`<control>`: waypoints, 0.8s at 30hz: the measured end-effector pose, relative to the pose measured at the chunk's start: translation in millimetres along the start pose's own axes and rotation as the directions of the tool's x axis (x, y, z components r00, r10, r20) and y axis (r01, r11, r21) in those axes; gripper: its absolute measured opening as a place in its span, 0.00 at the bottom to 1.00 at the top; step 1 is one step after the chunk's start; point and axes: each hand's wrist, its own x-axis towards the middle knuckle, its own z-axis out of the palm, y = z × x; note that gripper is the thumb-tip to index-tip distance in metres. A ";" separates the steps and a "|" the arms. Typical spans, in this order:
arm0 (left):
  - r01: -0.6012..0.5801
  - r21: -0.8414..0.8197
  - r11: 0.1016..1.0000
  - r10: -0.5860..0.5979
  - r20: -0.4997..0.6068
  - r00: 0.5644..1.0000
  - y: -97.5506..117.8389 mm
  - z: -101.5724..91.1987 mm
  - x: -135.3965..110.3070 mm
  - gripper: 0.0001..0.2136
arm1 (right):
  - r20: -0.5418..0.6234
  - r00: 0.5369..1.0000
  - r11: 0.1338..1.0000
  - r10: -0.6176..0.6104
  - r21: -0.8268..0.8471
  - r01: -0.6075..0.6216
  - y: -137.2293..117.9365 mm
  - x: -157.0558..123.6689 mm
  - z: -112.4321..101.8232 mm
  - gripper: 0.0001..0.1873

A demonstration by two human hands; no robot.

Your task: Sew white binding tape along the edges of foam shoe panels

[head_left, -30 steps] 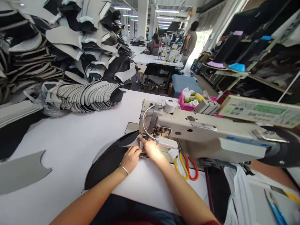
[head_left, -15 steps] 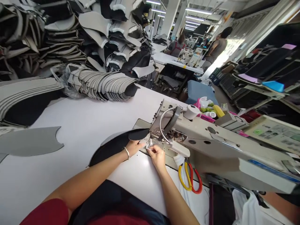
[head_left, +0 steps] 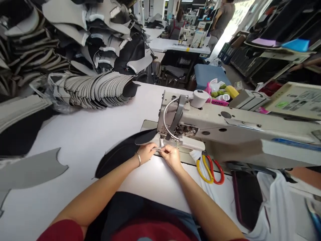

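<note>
A black fabric piece lies on the white table, its tip under the head of the sewing machine. My left hand, with a bracelet on the wrist, presses on the fabric's edge with fingers curled. My right hand pinches a small white strip right beside the left hand, just in front of the needle area. Both hands meet at the needle plate.
Scissors with red and yellow handles lie right of my hands under the machine arm. Stacks of grey and black cut pieces fill the table's far left. A grey cut piece lies at left. A pink basket sits behind the machine. People work at far tables.
The camera view shifted. My hands drew closer together at the needle, and the left hand moved from the fabric's tip onto its edge beside the right hand.
</note>
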 end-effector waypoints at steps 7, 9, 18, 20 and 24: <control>-0.381 0.315 0.869 0.373 0.089 0.924 -4.2 3.5 -6.1 0.16 | 0.119 0.993 0.999 -0.011 0.043 0.006 3.9 1.7 -12.5 0.05; -0.443 0.409 0.798 0.445 0.097 0.890 -4.1 6.5 -8.8 0.16 | 0.158 0.987 0.998 -0.008 0.060 -0.002 5.0 1.8 -18.5 0.07; -0.563 0.556 0.611 0.604 0.131 0.786 -3.3 13.0 -16.3 0.12 | 0.239 0.920 0.949 -0.311 0.020 0.316 2.7 0.6 -26.2 0.14; -0.539 0.531 0.654 0.601 0.070 0.797 -4.3 13.6 -17.9 0.12 | 0.261 0.907 0.927 -0.331 -0.090 0.365 2.4 -2.0 -25.4 0.16; -0.527 0.484 0.699 0.596 0.013 0.803 -4.6 13.4 -20.5 0.12 | 0.327 0.893 0.877 -0.309 -0.264 0.400 -1.2 -6.5 -26.1 0.18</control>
